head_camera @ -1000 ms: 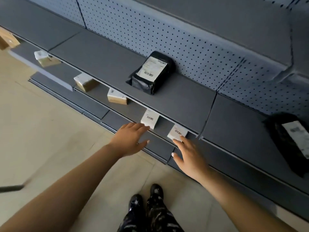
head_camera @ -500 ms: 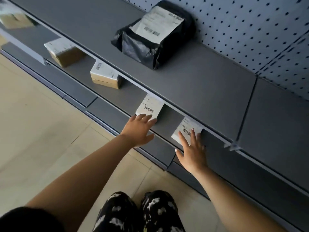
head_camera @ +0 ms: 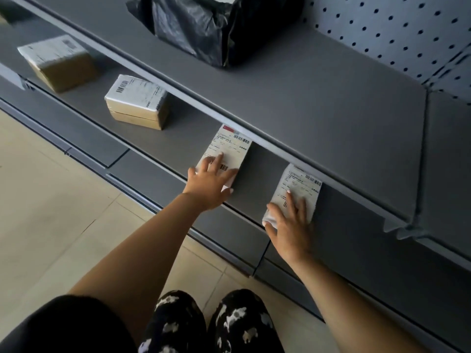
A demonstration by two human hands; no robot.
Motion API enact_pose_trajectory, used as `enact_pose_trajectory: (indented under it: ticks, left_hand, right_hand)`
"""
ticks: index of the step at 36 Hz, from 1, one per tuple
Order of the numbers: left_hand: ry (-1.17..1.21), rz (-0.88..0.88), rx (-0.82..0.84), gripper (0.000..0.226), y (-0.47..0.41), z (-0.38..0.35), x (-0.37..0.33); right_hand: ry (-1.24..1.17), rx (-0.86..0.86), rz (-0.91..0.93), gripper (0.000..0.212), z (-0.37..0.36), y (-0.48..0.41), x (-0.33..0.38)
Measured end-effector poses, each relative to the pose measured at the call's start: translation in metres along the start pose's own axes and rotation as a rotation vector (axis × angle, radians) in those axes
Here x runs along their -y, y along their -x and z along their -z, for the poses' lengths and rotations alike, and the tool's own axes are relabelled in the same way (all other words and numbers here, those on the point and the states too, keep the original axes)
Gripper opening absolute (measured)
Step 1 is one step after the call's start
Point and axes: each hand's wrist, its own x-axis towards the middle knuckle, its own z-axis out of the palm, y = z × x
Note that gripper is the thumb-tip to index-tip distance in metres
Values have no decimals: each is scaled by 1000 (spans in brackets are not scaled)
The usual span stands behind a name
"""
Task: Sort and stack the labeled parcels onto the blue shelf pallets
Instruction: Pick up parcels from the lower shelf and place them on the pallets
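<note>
Two flat white labeled parcels lie on the lower grey shelf [head_camera: 178, 138], partly tucked under the upper shelf's front edge. My left hand [head_camera: 210, 183] rests on the left parcel [head_camera: 229, 149], fingers spread over its label and thumb at its near corner. My right hand [head_camera: 289, 225] lies on the right parcel [head_camera: 298, 187], fingers straight across the label, thumb beside its near left corner. Further left on the same shelf sit a small brown box with a white label [head_camera: 137, 100] and a larger brown box [head_camera: 58, 62].
A black plastic-wrapped parcel [head_camera: 216, 29] sits on the upper grey shelf [head_camera: 318, 118] against the perforated back panel [head_camera: 397, 29]. Beige tiled floor [head_camera: 51, 225] lies below to the left. My knees in patterned trousers [head_camera: 211, 324] are close to the shelf base.
The camera has dropped closer to the shelves. Both hands have slid forward from the parcels' near edges onto their labels.
</note>
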Motion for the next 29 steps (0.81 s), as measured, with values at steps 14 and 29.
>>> enact_pose_trajectory:
  ticks: [14, 29]
  left_hand:
    - [-112, -8, 148, 72, 19, 2, -33]
    - [-154, 41, 86, 53, 71, 27, -29]
  right_hand:
    - [4, -36, 122, 28, 29, 38, -16]
    - [-43, -15, 211, 27, 59, 82, 0]
